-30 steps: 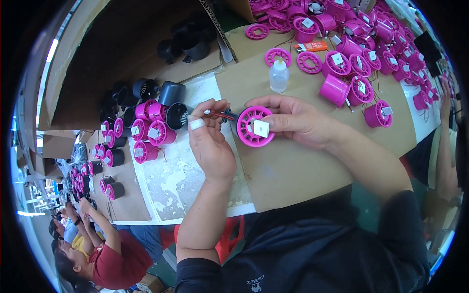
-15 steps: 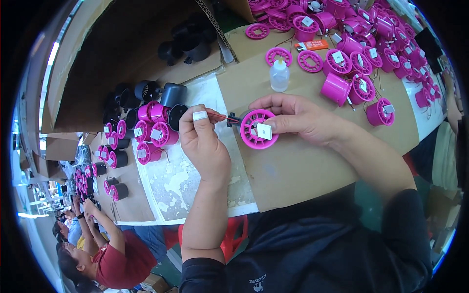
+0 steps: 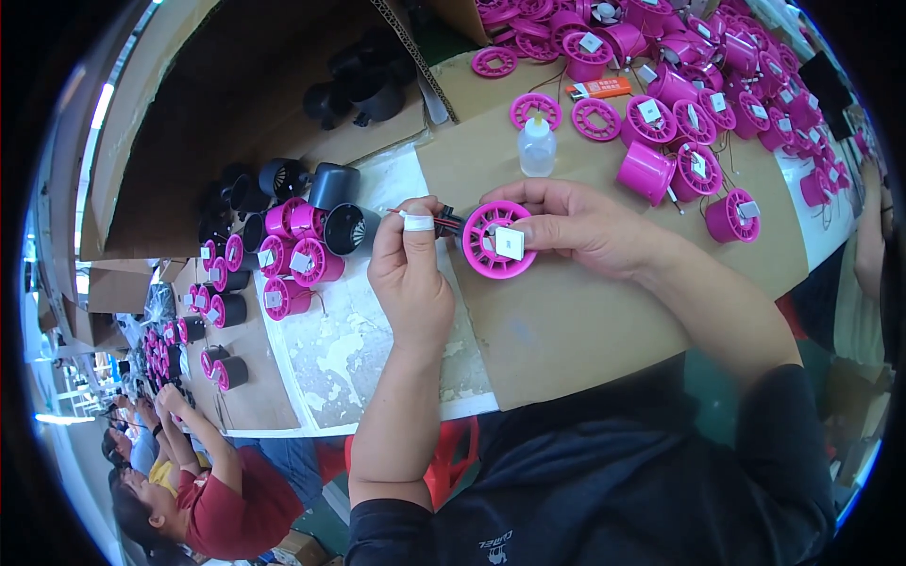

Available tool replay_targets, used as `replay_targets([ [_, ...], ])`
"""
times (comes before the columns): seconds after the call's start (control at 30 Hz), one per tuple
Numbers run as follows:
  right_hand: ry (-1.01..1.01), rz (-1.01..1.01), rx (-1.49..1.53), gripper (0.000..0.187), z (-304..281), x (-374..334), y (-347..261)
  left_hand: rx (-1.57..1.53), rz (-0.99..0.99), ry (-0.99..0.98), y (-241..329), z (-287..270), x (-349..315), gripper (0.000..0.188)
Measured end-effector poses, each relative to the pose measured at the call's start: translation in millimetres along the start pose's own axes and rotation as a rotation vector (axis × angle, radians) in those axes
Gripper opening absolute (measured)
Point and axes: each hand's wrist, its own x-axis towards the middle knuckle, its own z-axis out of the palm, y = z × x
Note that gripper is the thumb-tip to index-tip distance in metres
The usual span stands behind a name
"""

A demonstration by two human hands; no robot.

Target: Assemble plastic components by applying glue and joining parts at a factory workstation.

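Note:
My right hand grips a round pink slotted housing, thumb on its face and fingers behind it. A white square tag sits on that face beside my thumb. Out of the housing's left side, near a small black bracket, run thin red and dark wires. My left hand, with white tape round one finger, pinches these wires between thumb and fingers. Their loose ends poke out to the left of the pinch. What lies behind the pink face is mostly hidden.
Beyond my hands stands a clear squeeze bottle, near loose pink rings and an orange packet. Pink housings pile up at the right. Black cups and pink-and-black units stand left, before a cardboard box. A person in red works at lower left.
My left hand has moved right, closer to the housing, along the wires; their ends now show past its fingers. The housing has risen slightly in my right hand.

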Motion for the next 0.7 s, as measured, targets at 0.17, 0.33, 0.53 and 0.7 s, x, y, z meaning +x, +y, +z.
replay_targets([
  [0.17, 0.017, -0.057, 0.005, 0.053, -1.1, 1.4, 1.7, -0.232, 0.005, 0.019, -1.0, 7.1, 1.7, 0.038],
  [0.33, 0.077, -0.142, 0.003, 0.054, -3.9, 2.8, 5.2, -0.15, -0.025, -0.135, 6.3, 13.9, -3.8, 0.046],
  [0.53, 0.042, -0.138, -0.054, 0.054, -1.9, 1.6, 3.1, -0.132, -0.059, -0.175, 14.1, 15.8, -12.4, 0.052],
  [0.7, 0.035, -0.139, -0.068, 0.054, -2.8, 1.1, 6.9, -0.15, -0.043, -0.167, 13.1, 17.0, -15.3, 0.052],
])
